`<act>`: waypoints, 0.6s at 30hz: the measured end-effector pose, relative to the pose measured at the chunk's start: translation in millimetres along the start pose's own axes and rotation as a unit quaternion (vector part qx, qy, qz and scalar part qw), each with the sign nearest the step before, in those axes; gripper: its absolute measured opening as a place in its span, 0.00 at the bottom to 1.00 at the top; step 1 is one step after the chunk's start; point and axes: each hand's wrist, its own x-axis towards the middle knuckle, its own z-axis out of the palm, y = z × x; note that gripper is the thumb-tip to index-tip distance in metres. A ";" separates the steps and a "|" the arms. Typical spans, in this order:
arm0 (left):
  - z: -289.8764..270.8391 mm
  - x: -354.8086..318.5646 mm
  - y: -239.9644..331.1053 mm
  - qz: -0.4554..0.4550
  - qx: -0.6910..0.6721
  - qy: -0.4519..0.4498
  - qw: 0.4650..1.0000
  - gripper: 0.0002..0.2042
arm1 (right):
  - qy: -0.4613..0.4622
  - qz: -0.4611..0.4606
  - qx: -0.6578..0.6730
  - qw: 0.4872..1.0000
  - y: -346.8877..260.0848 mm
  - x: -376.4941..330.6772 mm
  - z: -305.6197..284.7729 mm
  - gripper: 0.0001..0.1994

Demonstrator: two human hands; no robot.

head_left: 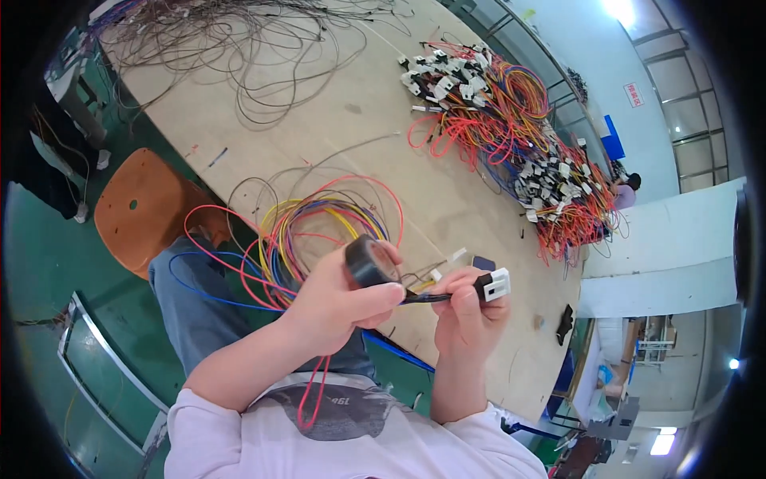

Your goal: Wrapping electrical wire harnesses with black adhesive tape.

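Observation:
My left hand (331,299) is closed around a roll of black electrical tape (365,263), thumb pressed at the wires below it. In my right hand (469,315), fingers and thumb pinch a wire harness close to its white plug connector (496,285). Black tape covers the harness (427,298) between the two hands. Behind my left hand lies a loose coil of red, yellow, blue and brown wires (299,231) on the table. A red wire loop (313,395) hangs below my left wrist. Small white connectors (456,255) show just beyond my right hand.
Bundled harnesses with white connectors (550,180) are heaped along the table's far right side. Thin dark wires (231,48) sprawl over the far left of the wooden table (359,104). An orange stool (140,211) stands left, near a metal frame (104,367). Another person (626,191) is beyond the heap.

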 end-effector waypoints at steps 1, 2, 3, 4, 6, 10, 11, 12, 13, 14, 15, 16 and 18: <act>3.0 -5.5 1.5 0.012 -0.004 -0.001 1.000 0.21 | 0.030 0.034 0.002 0.999 -3.8 -0.3 -0.5 0.02; 0.3 -2.0 -3.6 0.117 0.163 -0.028 0.979 0.22 | 0.059 0.067 0.003 0.996 -7.4 0.3 -3.2 0.02; -3.8 1.7 -7.6 0.220 0.328 -0.048 0.917 0.24 | 0.055 0.053 -0.013 0.997 -8.1 4.4 -5.6 0.01; -5.3 4.1 -9.6 0.326 0.387 -0.124 0.853 0.25 | 0.067 0.046 -0.019 0.997 -11.3 5.1 -8.5 0.02; -11.7 4.8 -10.2 0.249 0.314 -0.236 0.885 0.19 | 0.090 0.028 -0.050 0.994 -18.2 3.7 -6.5 0.02; -3.7 3.8 -21.3 0.168 0.268 -0.047 0.947 0.09 | 0.034 -0.004 -0.108 0.994 -17.2 1.2 2.2 0.02; -4.4 6.1 -24.5 0.217 0.325 -0.040 0.920 0.08 | 0.019 -0.010 -0.101 0.995 -15.2 1.1 0.2 0.02; -4.2 7.0 -25.7 0.264 0.381 -0.032 0.886 0.07 | 0.005 -0.016 -0.092 0.996 -12.2 0.9 -2.0 0.02; -3.3 9.1 -23.1 0.268 0.396 -0.016 0.878 0.06 | -0.007 -0.023 -0.177 0.984 -4.2 0.4 -8.3 0.02; -5.8 11.2 -20.9 0.267 0.396 -0.014 0.879 0.06 | -0.015 -0.011 -0.158 0.987 4.0 0.3 -5.6 0.02; -10.0 15.1 -20.7 0.259 0.440 -0.012 0.860 0.06 | -0.022 0.002 -0.140 0.990 11.7 0.1 -2.6 0.02; -14.5 19.1 -20.2 0.251 0.484 -0.011 0.838 0.07 | -0.015 0.042 -0.146 0.988 16.5 -0.4 -8.2 0.02; -26.0 25.2 -18.2 0.220 0.510 -0.001 0.831 0.09 | -0.006 0.068 -0.143 0.987 24.2 -1.5 -22.6 0.02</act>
